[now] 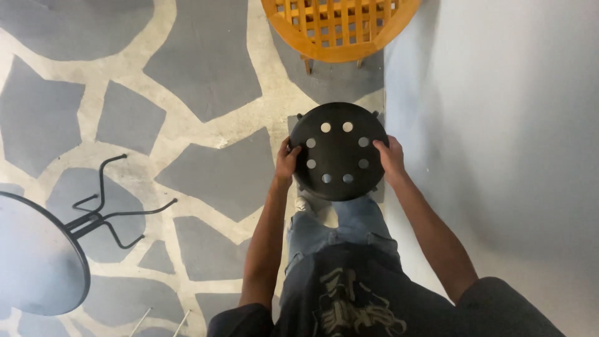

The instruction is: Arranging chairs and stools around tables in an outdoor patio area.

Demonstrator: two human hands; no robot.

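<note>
Both hands grip a round black stool (337,151) by opposite edges of its seat, holding it out in front of the body, above the floor (206,93). The left hand (286,163) clasps the left rim with its fingers (293,150) curled over the edge onto the top; the right hand (391,156) does the same on the right rim, fingers (380,146) closed over the edge. Taking the seat at two opposing points keeps it level and balanced, and the seat does sit flat toward the camera, its ring of small round holes plainly showing. Short bits of leg peek out around the rim, pointing down. Whether the legs touch the floor cannot be told from here.

Just beyond the stool, at the far side, stands a wooden slatted chair (337,28). To the right runs a pale wall (499,125), close beside the stool. At the near left is a round dark table (31,262) with curved black metal legs (106,215) on the grey patterned paving
</note>
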